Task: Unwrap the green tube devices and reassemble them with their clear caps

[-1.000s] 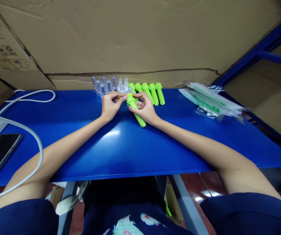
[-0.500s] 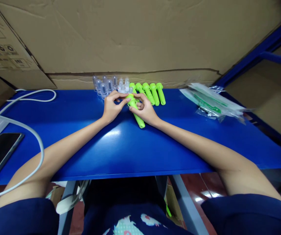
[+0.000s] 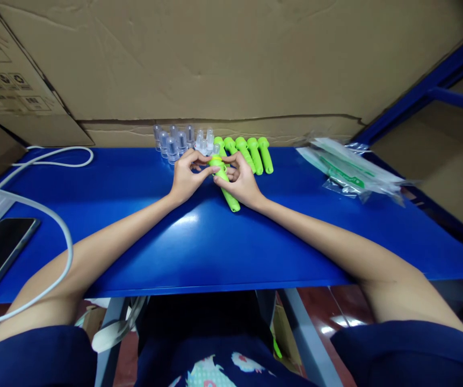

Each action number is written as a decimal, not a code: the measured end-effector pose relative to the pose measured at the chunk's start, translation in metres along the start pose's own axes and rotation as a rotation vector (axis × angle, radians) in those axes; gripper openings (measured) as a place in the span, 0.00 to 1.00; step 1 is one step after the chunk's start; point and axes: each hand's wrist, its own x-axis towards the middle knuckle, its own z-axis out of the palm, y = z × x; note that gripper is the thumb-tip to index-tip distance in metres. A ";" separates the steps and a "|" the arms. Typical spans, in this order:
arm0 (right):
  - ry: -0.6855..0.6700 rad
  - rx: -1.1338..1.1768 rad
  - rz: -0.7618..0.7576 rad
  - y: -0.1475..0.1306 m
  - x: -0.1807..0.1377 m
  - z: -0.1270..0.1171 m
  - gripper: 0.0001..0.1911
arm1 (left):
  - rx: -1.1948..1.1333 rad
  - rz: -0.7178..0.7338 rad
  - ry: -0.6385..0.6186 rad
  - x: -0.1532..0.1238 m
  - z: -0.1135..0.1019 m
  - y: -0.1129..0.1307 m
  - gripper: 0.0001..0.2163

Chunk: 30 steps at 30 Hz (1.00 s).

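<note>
Between my two hands, a lime-green handle (image 3: 230, 198) with a wider head lies tilted, its narrow end towards me. My left hand (image 3: 189, 176) is closed on the head from the left, thumb and fingertips pinching it. My right hand (image 3: 243, 181) wraps the head and upper shaft from the right. A small clear-topped cap (image 3: 216, 149) shows at the head's far end; whether it is fitted on cannot be told. Just behind my hands stand several small clear pieces with white bases (image 3: 204, 143). Several more green handles (image 3: 254, 155) lie in a row behind my right hand.
Several clear cylindrical caps (image 3: 172, 149) stand behind my left hand. Plastic bags with green print (image 3: 352, 167) lie at the right of the blue table (image 3: 167, 263). At left are a phone (image 3: 1, 258) and a white cable (image 3: 64, 231). Cardboard (image 3: 223, 64) walls the back.
Both hands stay in place around the green handle. My left thumb has shifted slightly on its head; otherwise the scene looks the same.
</note>
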 end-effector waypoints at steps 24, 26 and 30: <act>-0.045 -0.024 -0.003 -0.004 0.000 0.000 0.31 | -0.058 -0.148 -0.021 0.000 0.002 -0.007 0.18; -0.043 -0.024 -0.007 -0.004 0.000 0.000 0.30 | -0.048 -0.149 -0.038 0.001 0.001 -0.007 0.17; -0.028 -0.016 -0.013 -0.004 0.000 0.001 0.29 | -0.032 -0.133 -0.057 0.000 0.001 -0.002 0.17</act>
